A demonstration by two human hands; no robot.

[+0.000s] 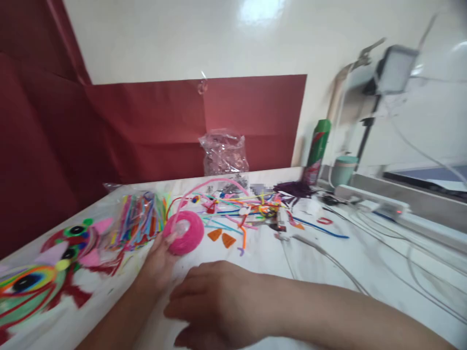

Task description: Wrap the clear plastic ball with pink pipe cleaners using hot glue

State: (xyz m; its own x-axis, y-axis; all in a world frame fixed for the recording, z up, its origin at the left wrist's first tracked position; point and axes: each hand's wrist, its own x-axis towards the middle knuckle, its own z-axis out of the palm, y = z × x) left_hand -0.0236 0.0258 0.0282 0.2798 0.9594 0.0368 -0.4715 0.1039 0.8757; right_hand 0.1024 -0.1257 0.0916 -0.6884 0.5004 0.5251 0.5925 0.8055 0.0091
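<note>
My left hand grips a round pink coil of pipe cleaner, thumb pressed on its clear centre, just above the white marble table. A long pink strand arcs up from the coil toward the pile of coloured pipe cleaners. My right hand hovers low in front, fingers loosely curled and pointing left, nothing visibly in it.
A bag of coloured pipe cleaners lies left of the coil. Fuzzy owl-like craft figures sit at the far left. A clear bag, a green spray can, a mint cup and cables stand behind and right.
</note>
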